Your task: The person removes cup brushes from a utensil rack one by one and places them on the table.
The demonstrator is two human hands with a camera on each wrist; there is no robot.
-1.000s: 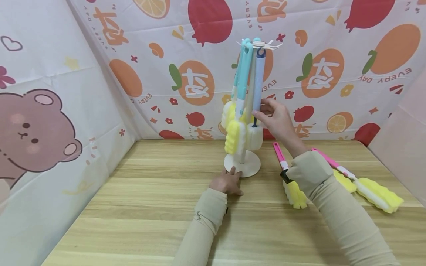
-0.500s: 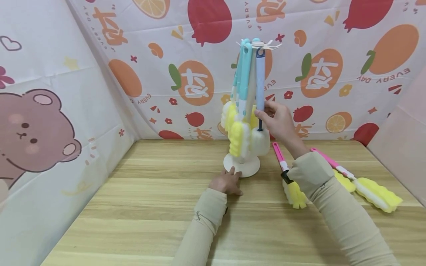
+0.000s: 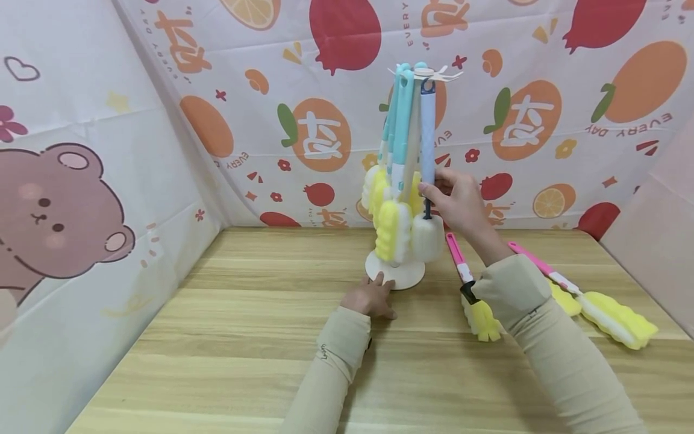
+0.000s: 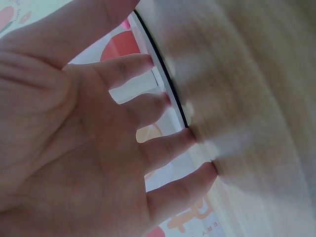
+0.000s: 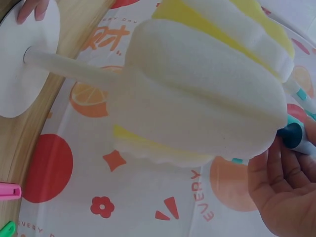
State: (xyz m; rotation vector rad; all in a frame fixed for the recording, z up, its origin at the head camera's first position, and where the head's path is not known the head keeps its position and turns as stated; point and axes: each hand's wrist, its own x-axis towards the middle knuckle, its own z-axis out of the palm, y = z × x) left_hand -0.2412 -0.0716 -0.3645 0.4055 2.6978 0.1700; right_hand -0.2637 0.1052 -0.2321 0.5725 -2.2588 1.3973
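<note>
A white stand (image 3: 398, 277) with hooks at its top holds several sponge bottle brushes. Teal-handled brushes (image 3: 402, 120) with yellow-and-white sponge heads hang on its left side. At the front right hangs a bottle brush with a pale blue handle (image 3: 428, 132) and a white sponge head (image 5: 197, 89); its loop is at a hook. My right hand (image 3: 458, 199) pinches the lower end of that blue handle between thumb and fingers. On the front of the stand's round base my left hand (image 3: 370, 298) rests its fingertips, with fingers (image 4: 170, 150) spread and nearly straight in the left wrist view.
A pink-handled sponge brush (image 3: 479, 316) lies on the wooden table (image 3: 244, 337) under my right forearm. Farther right lie another pink-handled brush (image 3: 618, 319) and a yellow sponge head (image 3: 564, 297), partly hidden by the sleeve. A fruit-print cloth (image 3: 244, 150) hangs behind.
My right hand has moved slightly right and down with the blue-handled brush. The front teal brush has swung right and now hangs straighter. The left hand stays on the base.
</note>
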